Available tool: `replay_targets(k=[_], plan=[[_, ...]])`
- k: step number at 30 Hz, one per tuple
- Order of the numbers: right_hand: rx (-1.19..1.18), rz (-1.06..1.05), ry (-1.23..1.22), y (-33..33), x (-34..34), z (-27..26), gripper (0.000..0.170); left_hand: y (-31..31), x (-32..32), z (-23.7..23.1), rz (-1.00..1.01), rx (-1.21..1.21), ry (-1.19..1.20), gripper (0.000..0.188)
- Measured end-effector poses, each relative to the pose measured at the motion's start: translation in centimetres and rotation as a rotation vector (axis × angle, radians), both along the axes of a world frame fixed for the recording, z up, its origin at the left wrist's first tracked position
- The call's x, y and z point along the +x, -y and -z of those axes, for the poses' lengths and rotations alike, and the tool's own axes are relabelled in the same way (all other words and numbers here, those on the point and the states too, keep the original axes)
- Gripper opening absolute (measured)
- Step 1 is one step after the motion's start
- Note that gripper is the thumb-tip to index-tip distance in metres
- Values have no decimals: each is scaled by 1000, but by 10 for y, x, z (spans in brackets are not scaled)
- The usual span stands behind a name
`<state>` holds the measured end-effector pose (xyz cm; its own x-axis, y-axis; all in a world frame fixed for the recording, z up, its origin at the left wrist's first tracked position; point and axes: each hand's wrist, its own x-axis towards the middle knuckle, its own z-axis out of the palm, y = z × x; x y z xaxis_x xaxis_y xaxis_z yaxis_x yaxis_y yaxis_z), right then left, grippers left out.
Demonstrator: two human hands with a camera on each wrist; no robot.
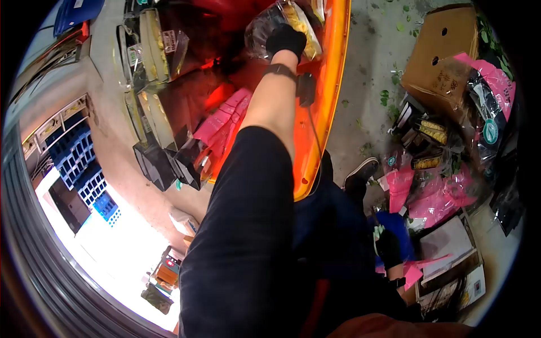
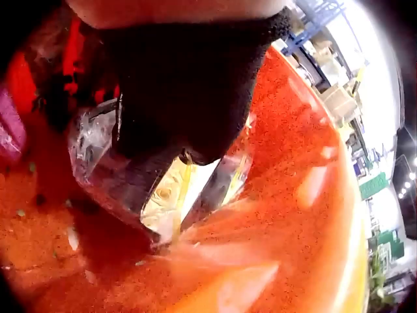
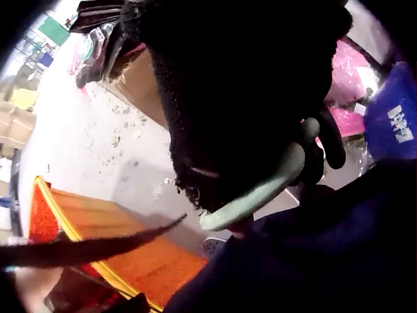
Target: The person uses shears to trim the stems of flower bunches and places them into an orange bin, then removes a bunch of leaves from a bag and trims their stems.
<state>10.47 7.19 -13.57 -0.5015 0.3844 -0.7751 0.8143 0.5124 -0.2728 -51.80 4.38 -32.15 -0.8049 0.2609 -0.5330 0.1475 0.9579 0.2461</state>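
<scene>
My left hand (image 1: 285, 40), in a black glove, reaches into the orange bin (image 1: 332, 84) and grips a clear plastic package (image 1: 310, 42) with yellow contents and a white strip. In the left wrist view the glove (image 2: 189, 91) covers much of the package (image 2: 172, 192), and the fingertips are hidden. The right hand (image 1: 389, 248), also black-gloved, is low beside my body, over a blue thing (image 1: 403, 225). Its fingers curl round a pale green curved handle (image 3: 257, 192); the rest of that tool is hidden.
Inside the bin are pink wrapping (image 1: 225, 121) and dark-edged clear packages (image 1: 155, 45). Right of it stand a brown carton (image 1: 437, 50), pink wrap (image 1: 445, 194) and an open box (image 1: 448, 248). Leaves (image 1: 384, 97) litter the floor; a shoe (image 1: 363, 169) is near the bin.
</scene>
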Motion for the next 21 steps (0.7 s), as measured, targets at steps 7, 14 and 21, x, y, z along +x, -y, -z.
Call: replay_targets(k=[7,14,21], plan=[[0,100,-418,-45,-103,18,35,122,19,-118,242,365,-444,30],[-1516,1164,-427,-47,-296,-49,43,169,167,-368,424,647,-233,17],[-1391,658,-470,-86,-267,-108,51,148,315,-426,1061,634,-50,33]])
